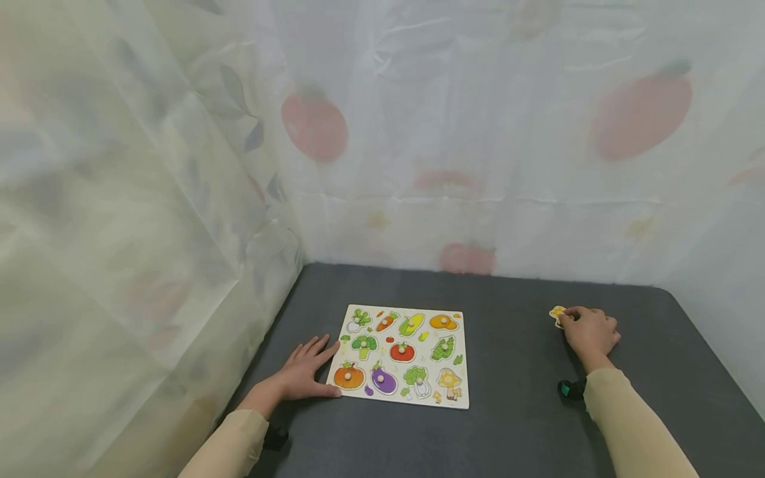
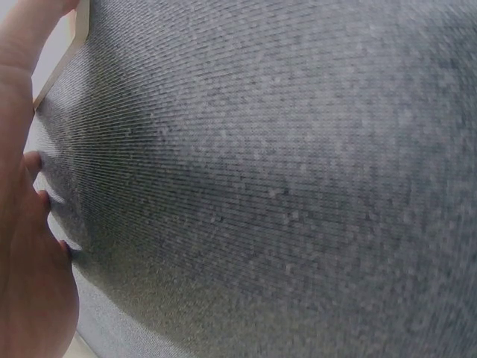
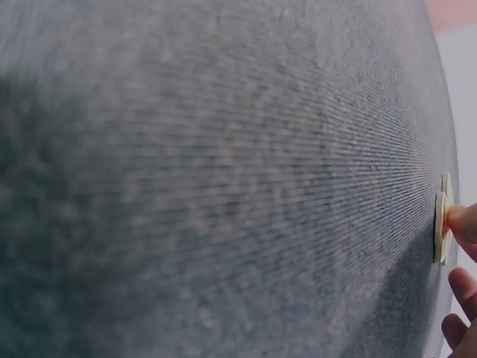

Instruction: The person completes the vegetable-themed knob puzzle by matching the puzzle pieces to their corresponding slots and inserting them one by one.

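Observation:
A pale puzzle board with pictured vegetables lies flat on the dark table. My left hand is spread at its left side, with the thumb at the near corner and a fingertip by the left edge. In the left wrist view, part of the left hand shows beside a corner of the board. Away to the right, my right hand pinches a yellow-and-white mushroom puzzle piece. From the right wrist, the piece appears edge-on, touched by fingertips of the right hand.
Several knobbed pieces sit in the board, among them a tomato and an eggplant; the mushroom picture shows no knob. Printed plastic sheeting hangs behind and left of the dark table.

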